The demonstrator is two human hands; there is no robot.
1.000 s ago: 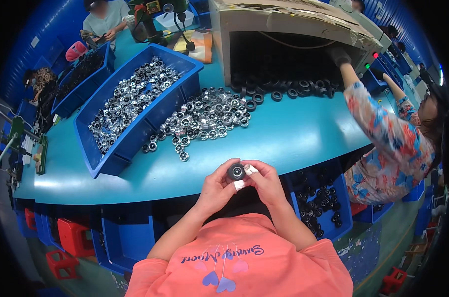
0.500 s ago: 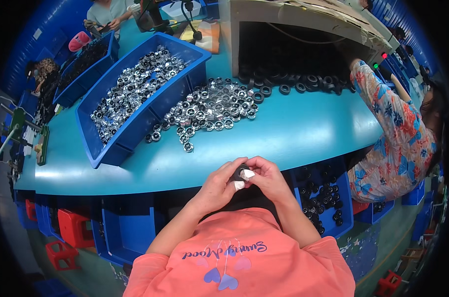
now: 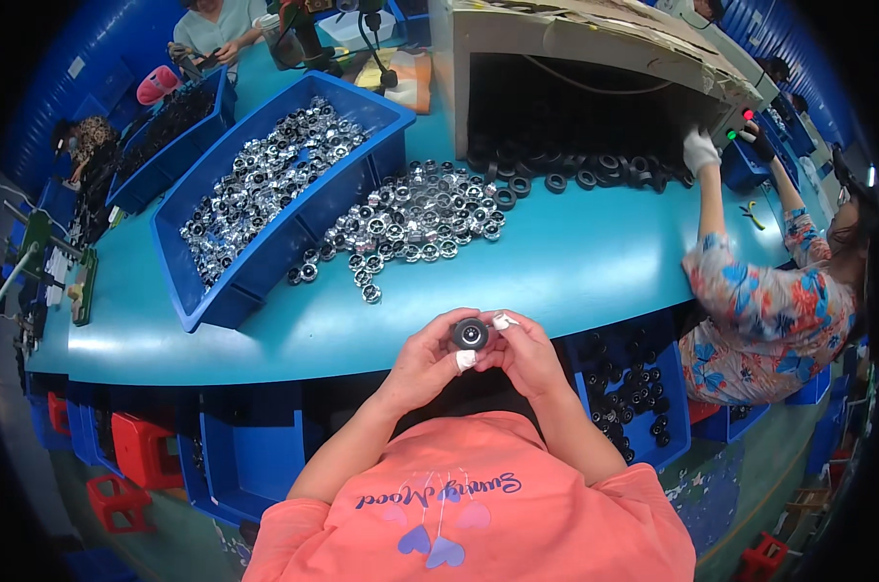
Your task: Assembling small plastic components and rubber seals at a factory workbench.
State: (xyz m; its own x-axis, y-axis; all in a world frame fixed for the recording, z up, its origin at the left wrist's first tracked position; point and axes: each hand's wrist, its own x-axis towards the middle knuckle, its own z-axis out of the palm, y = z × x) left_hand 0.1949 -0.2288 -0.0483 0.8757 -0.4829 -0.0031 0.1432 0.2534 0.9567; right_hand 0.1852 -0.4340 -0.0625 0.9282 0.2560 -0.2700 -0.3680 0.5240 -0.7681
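Note:
A small wheel, a black tyre around a silver hub, is held up at the table's front edge with its hub face showing. My left hand grips it from the left, its thumb wrapped in white tape below the tyre. Curled against the wheel's right side are the fingers of my right hand, with its white-taped thumb raised beside the tyre. Beyond my hands, a heap of shiny silver hubs lies on the teal table. Loose black tyres are spread in front of the box-like machine.
A blue bin of silver hubs stands left of the heap. At the right, a co-worker's white-gloved hand is by the machine's opening. Below the table edge are a bin of black wheels and another blue bin. Red stools stand at left.
The wheel's hub face has come into view between my hands, and my right thumb has lifted off it. The co-worker's gloved arm has drawn back from the machine's opening.

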